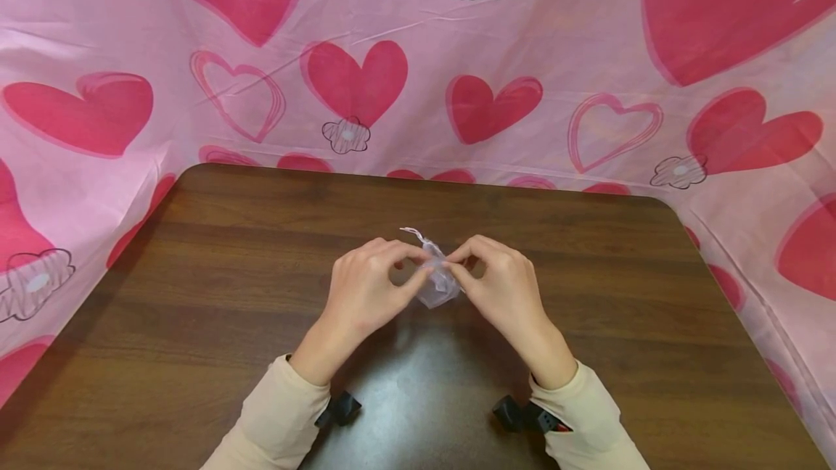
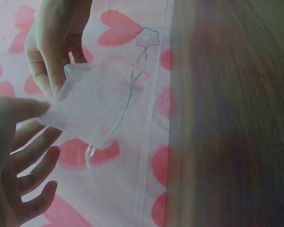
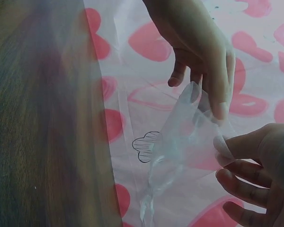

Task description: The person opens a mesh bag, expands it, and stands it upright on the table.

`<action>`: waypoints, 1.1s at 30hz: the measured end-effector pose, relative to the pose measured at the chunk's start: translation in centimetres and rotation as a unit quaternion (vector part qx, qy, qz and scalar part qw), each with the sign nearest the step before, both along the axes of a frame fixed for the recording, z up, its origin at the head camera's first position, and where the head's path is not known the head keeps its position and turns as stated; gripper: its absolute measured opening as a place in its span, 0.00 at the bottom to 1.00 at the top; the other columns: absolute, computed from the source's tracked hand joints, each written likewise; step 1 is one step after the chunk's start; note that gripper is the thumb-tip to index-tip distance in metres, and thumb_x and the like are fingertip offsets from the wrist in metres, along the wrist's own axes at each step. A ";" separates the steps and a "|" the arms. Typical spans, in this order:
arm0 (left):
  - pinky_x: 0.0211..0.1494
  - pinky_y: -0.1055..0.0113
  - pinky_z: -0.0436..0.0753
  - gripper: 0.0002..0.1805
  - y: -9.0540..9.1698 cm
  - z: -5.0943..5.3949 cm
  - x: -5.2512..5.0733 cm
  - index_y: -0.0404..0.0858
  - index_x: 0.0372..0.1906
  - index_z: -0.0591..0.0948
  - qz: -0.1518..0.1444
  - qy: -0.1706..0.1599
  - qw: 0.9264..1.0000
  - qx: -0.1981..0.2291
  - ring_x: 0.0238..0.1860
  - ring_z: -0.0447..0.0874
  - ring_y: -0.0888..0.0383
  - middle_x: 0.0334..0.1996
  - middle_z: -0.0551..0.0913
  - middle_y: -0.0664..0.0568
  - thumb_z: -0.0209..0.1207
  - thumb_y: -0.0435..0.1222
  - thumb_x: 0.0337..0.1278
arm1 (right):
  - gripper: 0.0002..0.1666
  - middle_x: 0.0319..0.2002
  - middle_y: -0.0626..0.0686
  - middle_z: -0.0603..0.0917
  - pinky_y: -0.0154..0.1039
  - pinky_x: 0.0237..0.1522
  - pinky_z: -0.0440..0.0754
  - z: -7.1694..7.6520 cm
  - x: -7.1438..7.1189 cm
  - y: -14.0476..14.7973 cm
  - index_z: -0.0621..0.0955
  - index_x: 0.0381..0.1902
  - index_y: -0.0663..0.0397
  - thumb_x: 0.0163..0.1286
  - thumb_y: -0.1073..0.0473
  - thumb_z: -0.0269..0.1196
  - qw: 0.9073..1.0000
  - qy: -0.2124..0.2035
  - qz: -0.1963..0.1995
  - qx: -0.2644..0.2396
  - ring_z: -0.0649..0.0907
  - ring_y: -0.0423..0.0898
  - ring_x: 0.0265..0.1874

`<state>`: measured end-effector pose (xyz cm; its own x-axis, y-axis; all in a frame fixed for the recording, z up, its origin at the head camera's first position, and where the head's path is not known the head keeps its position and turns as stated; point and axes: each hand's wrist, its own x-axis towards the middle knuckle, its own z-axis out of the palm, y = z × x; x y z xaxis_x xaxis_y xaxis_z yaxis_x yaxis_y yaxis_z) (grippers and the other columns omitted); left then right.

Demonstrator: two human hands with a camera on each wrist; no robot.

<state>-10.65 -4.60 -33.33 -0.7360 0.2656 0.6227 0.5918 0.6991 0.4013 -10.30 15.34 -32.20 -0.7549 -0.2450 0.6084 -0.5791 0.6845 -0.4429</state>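
A small sheer white drawstring pouch hangs between the two hands above the middle of the table. My left hand pinches one edge of it between thumb and forefinger. From the other side my right hand pinches the pouch, its fingertips close to the left ones. In the left wrist view the thin drawstring cord trails off the far end of the pouch. The right wrist view shows the see-through fabric stretched and creased below both sets of fingers. I cannot make out anything inside it.
Under the hands lies a dark brown wooden table with rounded far corners. A pink cloth printed with red hearts hangs behind it and along both sides. Black wrist cameras sit at the beige sleeves.
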 end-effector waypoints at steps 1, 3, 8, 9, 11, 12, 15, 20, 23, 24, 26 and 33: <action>0.22 0.66 0.72 0.06 0.0 0.0 0.0 0.53 0.36 0.90 0.003 0.002 1.000 -0.001 0.26 0.77 0.66 0.23 0.82 0.64 0.72 0.44 0.51 | 0.09 0.28 0.44 0.86 0.37 0.23 0.73 0.0 0.0 0.0 0.87 0.29 0.48 0.53 0.65 0.77 1.000 -0.001 0.001 0.000 0.77 0.38 0.21; 0.22 0.66 0.72 0.05 0.0 0.0 0.0 0.53 0.35 0.90 0.011 0.001 1.000 0.000 0.26 0.78 0.65 0.22 0.83 0.63 0.71 0.43 0.52 | 0.08 0.29 0.44 0.86 0.37 0.23 0.73 0.0 0.0 0.0 0.88 0.31 0.48 0.54 0.64 0.76 1.000 -0.004 0.004 0.001 0.77 0.38 0.22; 0.21 0.65 0.71 0.04 -0.1 0.0 0.0 0.53 0.32 0.90 0.038 0.004 0.999 0.007 0.24 0.77 0.64 0.21 0.81 0.62 0.73 0.41 0.50 | 0.08 0.28 0.44 0.86 0.38 0.25 0.74 -0.1 0.0 -0.1 0.89 0.35 0.49 0.58 0.64 0.74 1.000 -0.018 0.005 0.012 0.79 0.39 0.24; 0.21 0.65 0.70 0.04 -0.1 0.0 -0.1 0.53 0.32 0.90 0.043 0.005 0.999 0.010 0.23 0.76 0.65 0.20 0.81 0.62 0.73 0.41 0.49 | 0.07 0.28 0.44 0.85 0.39 0.25 0.73 -0.1 0.0 -0.1 0.89 0.36 0.49 0.58 0.63 0.74 1.000 -0.024 0.003 0.016 0.79 0.40 0.24; 0.21 0.65 0.70 0.05 -0.2 0.0 -0.1 0.53 0.31 0.90 0.049 0.007 0.999 0.017 0.23 0.75 0.66 0.20 0.80 0.63 0.74 0.40 0.48 | 0.07 0.28 0.44 0.85 0.39 0.25 0.73 -0.2 0.0 -0.1 0.89 0.37 0.49 0.59 0.62 0.73 0.999 -0.036 -0.001 0.022 0.79 0.42 0.24; 0.21 0.65 0.70 0.05 -0.2 0.0 -0.1 0.53 0.31 0.89 0.052 0.007 0.998 0.020 0.23 0.75 0.66 0.20 0.80 0.63 0.74 0.39 0.47 | 0.07 0.29 0.44 0.86 0.39 0.25 0.73 -0.2 0.0 -0.1 0.89 0.37 0.49 0.60 0.62 0.73 0.999 -0.042 -0.004 0.026 0.79 0.42 0.23; 0.22 0.65 0.71 0.06 -0.3 0.0 -0.2 0.53 0.30 0.89 0.053 0.004 0.998 0.023 0.23 0.76 0.66 0.21 0.81 0.64 0.74 0.37 0.47 | 0.06 0.30 0.46 0.87 0.39 0.24 0.71 -0.2 0.1 -0.1 0.90 0.37 0.49 0.60 0.62 0.73 0.998 -0.051 -0.013 0.034 0.76 0.42 0.21; 0.22 0.65 0.71 0.06 -0.3 -0.1 -0.2 0.53 0.29 0.88 0.050 -0.010 0.999 0.015 0.25 0.77 0.65 0.22 0.81 0.65 0.74 0.38 0.47 | 0.06 0.28 0.47 0.87 0.39 0.21 0.68 -0.3 0.1 -0.1 0.91 0.34 0.49 0.57 0.63 0.74 0.998 -0.046 -0.025 0.035 0.71 0.40 0.18; 0.23 0.65 0.72 0.07 -0.3 -0.1 -0.2 0.53 0.29 0.87 0.051 -0.016 0.998 0.012 0.26 0.77 0.66 0.23 0.81 0.65 0.75 0.37 0.47 | 0.06 0.27 0.47 0.87 0.39 0.21 0.68 -0.3 0.0 -0.1 0.91 0.33 0.48 0.56 0.63 0.75 0.998 -0.042 -0.026 0.033 0.71 0.40 0.17; 0.23 0.65 0.72 0.07 -0.3 -0.1 -0.2 0.53 0.29 0.87 0.052 -0.018 0.998 0.011 0.26 0.78 0.66 0.23 0.81 0.65 0.74 0.37 0.47 | 0.06 0.27 0.47 0.87 0.39 0.21 0.68 -0.3 0.0 -0.1 0.90 0.33 0.48 0.56 0.62 0.76 0.998 -0.040 -0.026 0.033 0.72 0.40 0.17; 0.23 0.65 0.72 0.08 -0.2 -0.1 -0.2 0.53 0.30 0.87 0.052 -0.021 0.998 0.011 0.26 0.78 0.66 0.24 0.81 0.65 0.74 0.37 0.47 | 0.06 0.28 0.47 0.87 0.39 0.21 0.70 -0.3 0.0 0.0 0.90 0.32 0.48 0.55 0.62 0.76 0.999 -0.036 -0.024 0.031 0.74 0.40 0.18; 0.23 0.66 0.70 0.08 -0.2 0.0 -0.2 0.52 0.31 0.86 0.047 -0.029 0.998 0.011 0.25 0.75 0.67 0.24 0.78 0.66 0.74 0.37 0.47 | 0.06 0.28 0.46 0.87 0.39 0.21 0.71 -0.3 -0.1 -0.1 0.89 0.30 0.48 0.54 0.61 0.77 0.999 -0.028 -0.019 0.027 0.75 0.40 0.18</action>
